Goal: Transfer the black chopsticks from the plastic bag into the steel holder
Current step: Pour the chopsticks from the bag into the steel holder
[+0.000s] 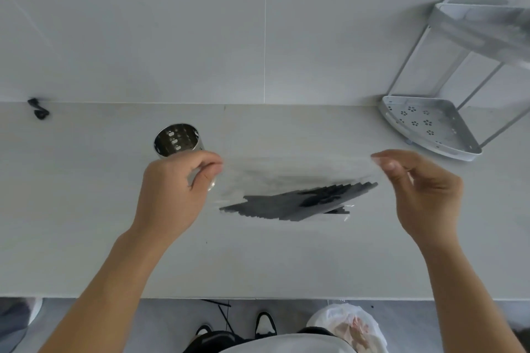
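Am pinching bag [286,178] corners, left hand [175,189] and right hand [421,189] fingers closed on film. Bag limp, slippery; chopsticks [295,203] stiff, sliding right of holder [177,140].

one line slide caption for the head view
Both hands, left and right, pinch a plastic bag of black chopsticks beside the steel holder.

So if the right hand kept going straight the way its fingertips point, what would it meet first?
The right hand pinches the plastic bag with its fingertips aimed left across the counter. Going straight on, it would likely meet the left hand at the bag's other end, though depth is unclear.
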